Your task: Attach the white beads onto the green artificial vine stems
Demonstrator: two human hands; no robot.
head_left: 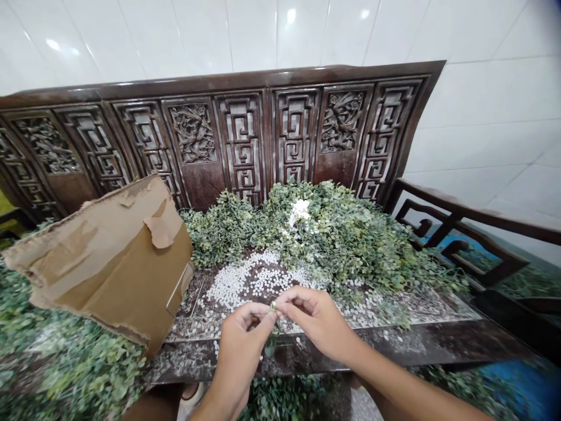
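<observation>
My left hand (243, 342) is closed in a pinch over the bench's front edge, holding a small green leafy sprig (270, 346) that hangs below its fingertips. Close against it, my right hand (318, 318) pinches with thumb and forefinger at the sprig's top. A tiny pale piece (273, 305) shows between the two hands' fingertips; its exact shape is too small to tell. Many small white discs (230, 283) lie scattered on the dark wooden seat (302, 351) just beyond my hands. Behind them rises a heap of green leafy sprigs (350, 240), with a white clump (300, 211) on it.
A torn cardboard piece (118, 263) stands tilted at the left, with a thin metal wire frame (179, 289) at its edge. More greenery (96, 365) lies left and below. The carved bench back (265, 140) closes off the far side; an armrest (464, 228) stands right.
</observation>
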